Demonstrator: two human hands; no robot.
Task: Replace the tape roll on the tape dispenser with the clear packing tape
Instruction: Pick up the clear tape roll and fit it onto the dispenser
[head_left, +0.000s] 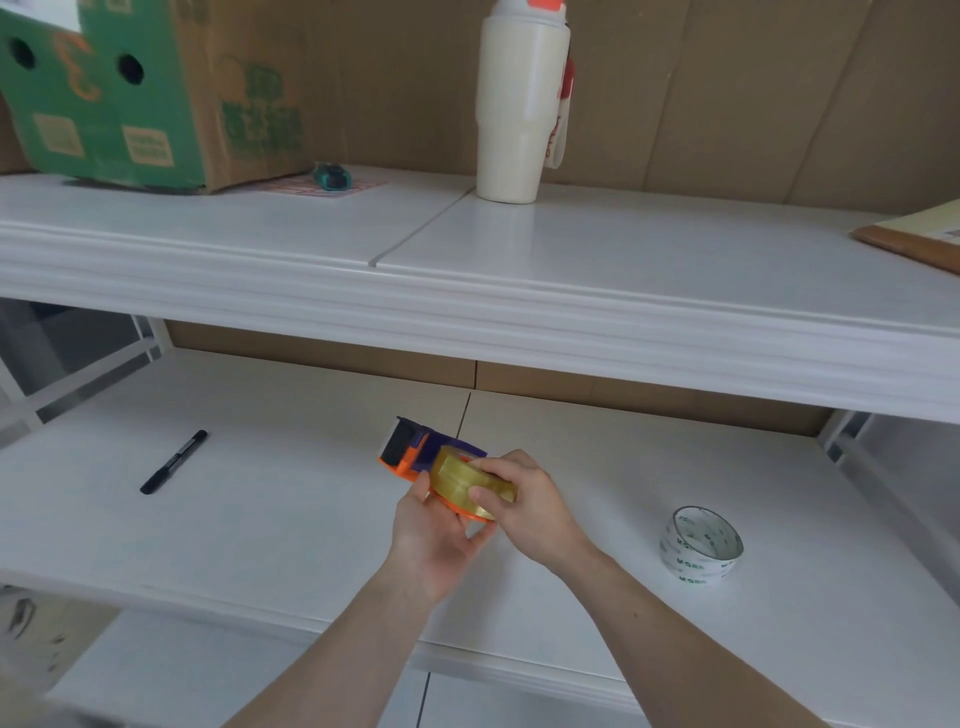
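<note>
right grip (524, 501) clamps the yellowish roll (470, 486), thumb and fingers on its rim. left grip (436, 535) wraps the orange dispenser (410, 454) from below, around 7 o'clock of the roll. roll is seated on, or just leaving, the dispenser hub; can't tell which. its axis tilts up toward me, so my guess is the pull goes along that axis, toward 5 o'clock. printed roll (701, 543) stands on edge on the lower shelf (260, 519) at 3 o'clock, well apart, nearer the right hand; whether it's the clear packing tape, can't tell. pen (174, 461) lies at 9 o'clock.
</note>
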